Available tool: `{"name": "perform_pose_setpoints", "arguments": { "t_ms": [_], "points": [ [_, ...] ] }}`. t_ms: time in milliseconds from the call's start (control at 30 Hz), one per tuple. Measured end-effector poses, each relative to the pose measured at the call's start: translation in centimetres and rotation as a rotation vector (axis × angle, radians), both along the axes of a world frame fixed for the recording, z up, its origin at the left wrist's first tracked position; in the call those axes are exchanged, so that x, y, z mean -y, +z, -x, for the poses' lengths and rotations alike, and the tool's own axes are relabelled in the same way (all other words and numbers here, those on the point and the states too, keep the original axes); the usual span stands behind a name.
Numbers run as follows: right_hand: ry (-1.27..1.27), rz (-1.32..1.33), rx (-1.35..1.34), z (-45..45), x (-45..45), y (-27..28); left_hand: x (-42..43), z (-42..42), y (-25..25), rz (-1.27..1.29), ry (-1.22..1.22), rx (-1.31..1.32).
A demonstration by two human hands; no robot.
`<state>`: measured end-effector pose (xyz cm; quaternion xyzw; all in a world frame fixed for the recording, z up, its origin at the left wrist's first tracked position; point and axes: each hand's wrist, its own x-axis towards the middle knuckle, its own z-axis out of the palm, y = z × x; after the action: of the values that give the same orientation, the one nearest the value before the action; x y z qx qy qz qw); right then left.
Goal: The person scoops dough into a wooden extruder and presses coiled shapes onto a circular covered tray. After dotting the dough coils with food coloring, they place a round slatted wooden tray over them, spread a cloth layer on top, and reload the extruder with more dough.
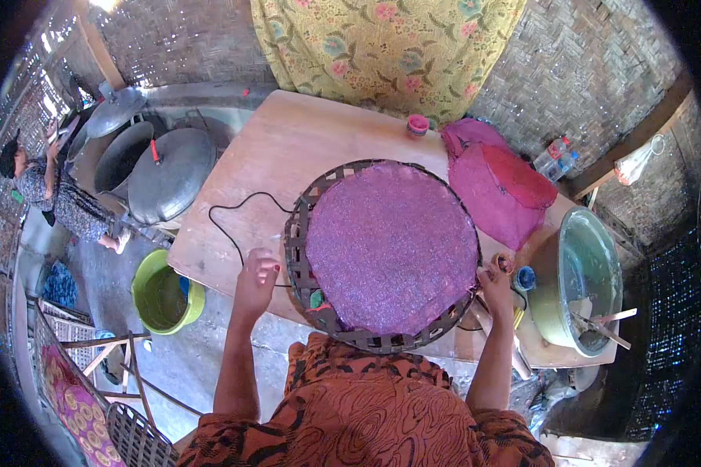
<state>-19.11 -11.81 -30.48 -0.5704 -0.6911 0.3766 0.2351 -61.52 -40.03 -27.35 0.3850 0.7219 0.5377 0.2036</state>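
A round woven basket [297, 265] with dark slats lies on the wooden table in front of me. A speckled purple cloth [393, 249] is spread over it, leaving the slatted edge showing. My left hand [258, 274] hovers just left of the basket, apart from its rim, fingers loosely curled with nothing visible in them. A thin black cord [230, 205] loops on the table and passes behind that hand. At the basket's right edge is my right hand [496, 282], its fingers closed around something small and dark. A blue-rimmed cup [526, 278] stands beside it.
The table [249, 148] also bears a pink cup [417, 125], magenta cloths [491, 194] and a large green basin [549, 288] with sticks. A lime tub [144, 292] stands on the floor. Large pans [171, 175] sit back left, near another person [58, 191]. Plastic bottles [554, 162] stand back right.
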Motion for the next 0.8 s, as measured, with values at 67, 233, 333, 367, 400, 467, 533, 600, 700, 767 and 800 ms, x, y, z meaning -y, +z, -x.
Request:
{"name": "perform_pose_setpoints", "arguments": {
  "t_ms": [67, 233, 333, 367, 400, 467, 533, 600, 700, 767, 800],
  "points": [
    [-0.022, 0.150, -0.282, 0.2, 0.3, 0.2, 1.5, -0.7, -2.8, -0.136, -0.011, 0.206],
    [-0.074, 0.286, -0.338, 1.1, 1.1, 3.0, 3.7, -4.3, -3.0, -0.051, -0.006, 0.202],
    [-0.101, 0.369, -0.412, 1.8, 1.8, 4.5, 4.0, -5.9, -3.2, -0.080, 0.028, 0.509],
    [-0.095, 0.366, -0.412, 1.6, 1.6, 4.1, 4.0, -6.2, -3.2, -0.085, 0.032, 0.508],
    [-0.086, 0.378, -0.424, 1.2, 1.3, 3.5, 3.9, -6.5, -3.5, -0.091, 0.038, 0.512],
    [-0.075, 0.389, -0.433, 1.2, 1.4, 3.4, 3.7, -6.8, -3.8, -0.115, 0.045, 0.524],
    [-0.183, 0.368, -0.403, 1.9, 2.1, 3.9, 3.7, -6.9, -3.5, -0.118, -0.002, 0.529],
    [-0.167, 0.386, -0.410, 1.2, 1.5, 3.2, 3.6, -6.9, -3.1, -0.121, -0.051, 0.531],
    [-0.150, 0.400, -0.406, 0.9, 1.2, 2.8, 3.5, -6.9, -3.0, -0.128, -0.065, 0.534],
    [-0.151, 0.395, -0.394, 1.0, 1.2, 2.9, 3.7, -6.7, -3.1, -0.121, -0.086, 0.505],
    [-0.144, 0.396, -0.409, 1.0, 1.3, 2.8, 3.8, -6.7, -3.1, -0.123, -0.089, 0.503]
  ]
}}
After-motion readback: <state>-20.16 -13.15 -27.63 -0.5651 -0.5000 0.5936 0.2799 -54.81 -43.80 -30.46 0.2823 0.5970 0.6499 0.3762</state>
